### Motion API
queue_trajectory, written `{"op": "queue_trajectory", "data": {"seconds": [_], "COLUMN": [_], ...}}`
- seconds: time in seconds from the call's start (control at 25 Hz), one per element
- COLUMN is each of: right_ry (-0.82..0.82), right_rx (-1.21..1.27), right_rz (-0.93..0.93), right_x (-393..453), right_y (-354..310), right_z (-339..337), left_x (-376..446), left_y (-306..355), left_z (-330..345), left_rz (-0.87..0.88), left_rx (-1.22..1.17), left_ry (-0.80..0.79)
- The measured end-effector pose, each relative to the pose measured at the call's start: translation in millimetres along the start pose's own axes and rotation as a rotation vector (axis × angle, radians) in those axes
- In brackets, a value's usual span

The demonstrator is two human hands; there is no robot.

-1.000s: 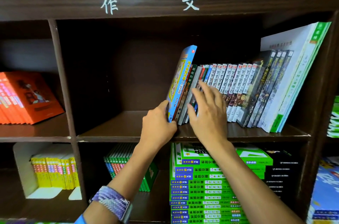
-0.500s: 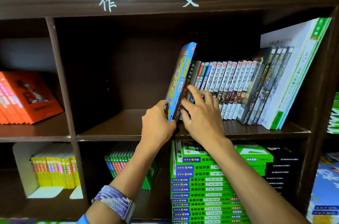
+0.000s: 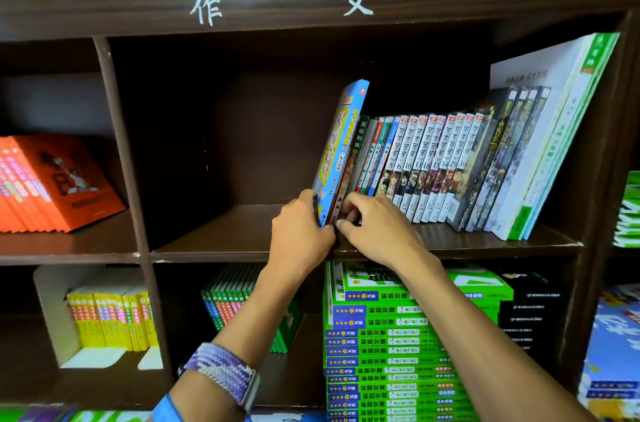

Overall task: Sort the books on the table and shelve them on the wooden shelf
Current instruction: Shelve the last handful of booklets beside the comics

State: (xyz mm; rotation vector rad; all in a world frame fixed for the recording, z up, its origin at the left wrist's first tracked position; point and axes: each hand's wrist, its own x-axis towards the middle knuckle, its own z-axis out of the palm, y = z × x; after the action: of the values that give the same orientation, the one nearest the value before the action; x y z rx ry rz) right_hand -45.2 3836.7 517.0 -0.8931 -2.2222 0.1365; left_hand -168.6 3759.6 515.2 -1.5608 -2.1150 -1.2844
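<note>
A tall blue book stands tilted at the left end of a leaning row of books in the middle compartment of the dark wooden shelf. My left hand grips the blue book's bottom corner from the left. My right hand has its fingers curled on the lower spines of the thin books just right of it. The row leans right against tall white and green books. The table is out of sight.
Orange books lean in the left compartment. Below are yellow books in a white bookend, green books, and a flat stack of green books. The left half of the middle compartment holds no books.
My right hand slid left and down from flat on the spines to pinching the books beside the blue one. The blue book stands a little straighter against the row.
</note>
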Motion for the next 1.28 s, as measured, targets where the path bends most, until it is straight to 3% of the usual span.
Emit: {"op": "queue_trajectory", "data": {"seconds": [0.2,0.4,0.84,1.0,1.2,1.28], "right_ry": [0.203,0.269,-0.030,-0.055,0.045,0.028], "right_rx": [0.035,-0.041,-0.180,-0.284,-0.389,-0.296], "right_rz": [-0.056,-0.125,-0.088,-0.070,-0.021,-0.033], "right_x": [-6,-15,-21,-24,-46,-62], "right_y": [3,-1,-1,-6,-7,-6], "right_z": [1,2,-3,1,1,2], "left_x": [3,5,3,1,-9,-10], "left_y": [0,3,1,1,-7,-10], "left_z": [8,12,13,14,-3,-2], "left_rz": [-0.048,-0.107,-0.095,-0.090,0.010,-0.016], "left_rx": [0.014,0.027,0.063,0.063,0.033,0.037], "left_ry": [0.063,0.087,0.099,0.136,-0.001,-0.046]}}
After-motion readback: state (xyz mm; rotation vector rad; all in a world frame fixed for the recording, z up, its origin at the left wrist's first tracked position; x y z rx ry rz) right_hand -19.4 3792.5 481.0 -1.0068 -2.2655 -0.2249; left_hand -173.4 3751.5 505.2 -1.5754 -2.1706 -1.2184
